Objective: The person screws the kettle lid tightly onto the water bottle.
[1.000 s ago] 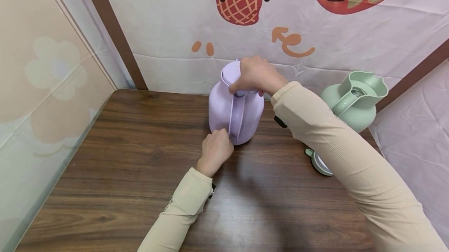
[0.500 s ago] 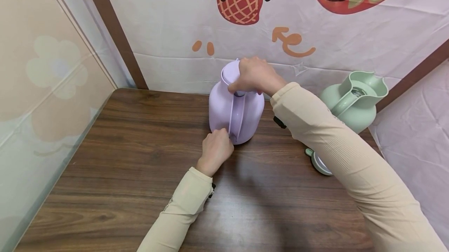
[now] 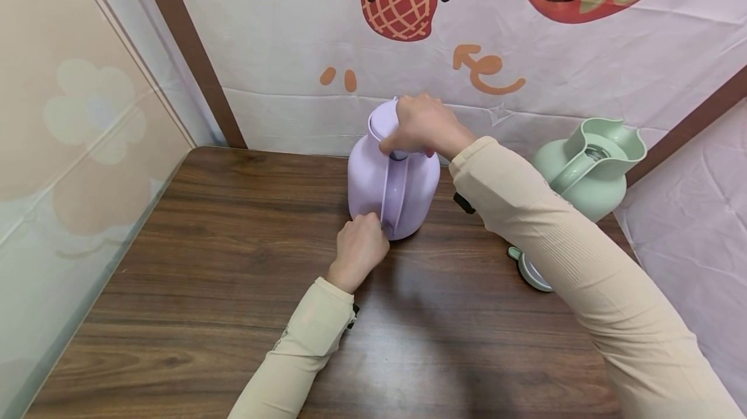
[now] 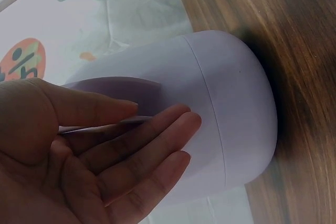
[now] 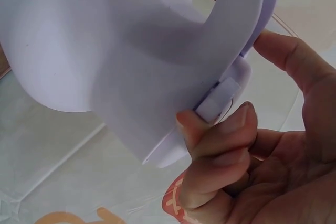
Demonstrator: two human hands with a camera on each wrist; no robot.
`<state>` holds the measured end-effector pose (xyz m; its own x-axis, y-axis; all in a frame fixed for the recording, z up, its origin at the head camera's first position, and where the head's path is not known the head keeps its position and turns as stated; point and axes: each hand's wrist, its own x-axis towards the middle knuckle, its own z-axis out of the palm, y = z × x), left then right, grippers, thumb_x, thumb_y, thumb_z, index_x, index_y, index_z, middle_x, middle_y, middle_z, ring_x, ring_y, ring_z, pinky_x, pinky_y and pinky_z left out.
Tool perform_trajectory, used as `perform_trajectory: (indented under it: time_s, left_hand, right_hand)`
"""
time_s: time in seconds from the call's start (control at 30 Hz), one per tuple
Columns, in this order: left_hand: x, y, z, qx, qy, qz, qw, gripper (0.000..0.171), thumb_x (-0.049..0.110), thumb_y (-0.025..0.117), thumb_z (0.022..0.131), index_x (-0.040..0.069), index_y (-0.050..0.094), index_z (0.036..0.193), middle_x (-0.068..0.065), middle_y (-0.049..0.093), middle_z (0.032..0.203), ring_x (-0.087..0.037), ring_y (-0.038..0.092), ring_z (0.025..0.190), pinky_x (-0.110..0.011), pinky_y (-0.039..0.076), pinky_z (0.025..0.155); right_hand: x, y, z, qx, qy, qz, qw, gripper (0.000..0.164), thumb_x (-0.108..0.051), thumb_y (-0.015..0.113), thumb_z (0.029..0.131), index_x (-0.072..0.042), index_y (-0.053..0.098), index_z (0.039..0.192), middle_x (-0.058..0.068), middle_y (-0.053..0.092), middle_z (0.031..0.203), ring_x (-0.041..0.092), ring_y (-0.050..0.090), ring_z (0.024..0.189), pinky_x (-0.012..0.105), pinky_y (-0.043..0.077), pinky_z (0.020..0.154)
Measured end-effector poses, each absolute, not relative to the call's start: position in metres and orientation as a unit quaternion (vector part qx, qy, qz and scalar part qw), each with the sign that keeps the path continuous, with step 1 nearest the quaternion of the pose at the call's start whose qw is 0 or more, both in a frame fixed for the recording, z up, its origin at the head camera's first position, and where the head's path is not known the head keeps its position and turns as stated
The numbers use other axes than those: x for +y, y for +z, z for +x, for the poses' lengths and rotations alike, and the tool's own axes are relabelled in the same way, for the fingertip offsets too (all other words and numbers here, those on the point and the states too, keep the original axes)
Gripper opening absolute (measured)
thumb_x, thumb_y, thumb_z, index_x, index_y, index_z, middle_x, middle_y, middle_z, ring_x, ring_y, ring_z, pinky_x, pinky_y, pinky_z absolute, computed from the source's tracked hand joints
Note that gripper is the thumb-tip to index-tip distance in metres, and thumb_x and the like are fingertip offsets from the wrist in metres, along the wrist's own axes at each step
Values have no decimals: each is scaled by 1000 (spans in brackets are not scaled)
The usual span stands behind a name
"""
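Note:
A lilac thermos jug (image 3: 363,179) stands upright on the wooden table, its handle (image 3: 395,195) facing me. My right hand (image 3: 423,124) grips the jug's top at the lid (image 3: 383,119). In the right wrist view, its fingers curl at the lid's edge beside a small pale tab (image 5: 218,100), and the thumb lies against the top of the handle. Low on the jug, my left hand (image 3: 360,250) holds the lower handle. The left wrist view has thumb and forefinger on either side of the handle, the other fingers extended beside the jug body (image 4: 241,114).
A green jug (image 3: 598,195) with a wavy, lidless mouth stands at the back right, partly behind my right sleeve. In front of it, a round green lid (image 3: 531,273) with a tab lies on the table (image 3: 233,276). A printed cloth wall (image 3: 280,120) rises behind the table.

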<state>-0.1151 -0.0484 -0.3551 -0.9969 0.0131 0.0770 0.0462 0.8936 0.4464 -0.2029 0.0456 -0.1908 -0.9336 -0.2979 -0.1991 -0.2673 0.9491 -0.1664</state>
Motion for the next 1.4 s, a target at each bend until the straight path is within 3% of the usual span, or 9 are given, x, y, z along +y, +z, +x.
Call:
perform_trajectory:
  time_s: [1.1, 1.4]
  left_hand:
    - [-48, -354, -115, -971, -234, -17, 34, 11, 0, 54, 73, 0, 59, 63, -19, 62, 68, -37, 61, 62, -45, 47, 51]
    - [-49, -354, -114, -971, -234, -18, 37, 11, 0, 54, 73, 1, 59, 64, -18, 62, 68, -37, 61, 63, -46, 46, 51]
  right_hand:
    - [42, -192, -200, 981, -60, -161, 91, 22, -28, 62, 73, -7, 53, 78, 7, 58, 77, 18, 56, 53, 29, 42, 53]
    - [41, -193, -200, 980, -67, -163, 91, 23, -26, 62, 73, -6, 53, 80, 8, 57, 78, 23, 55, 65, 30, 42, 54]
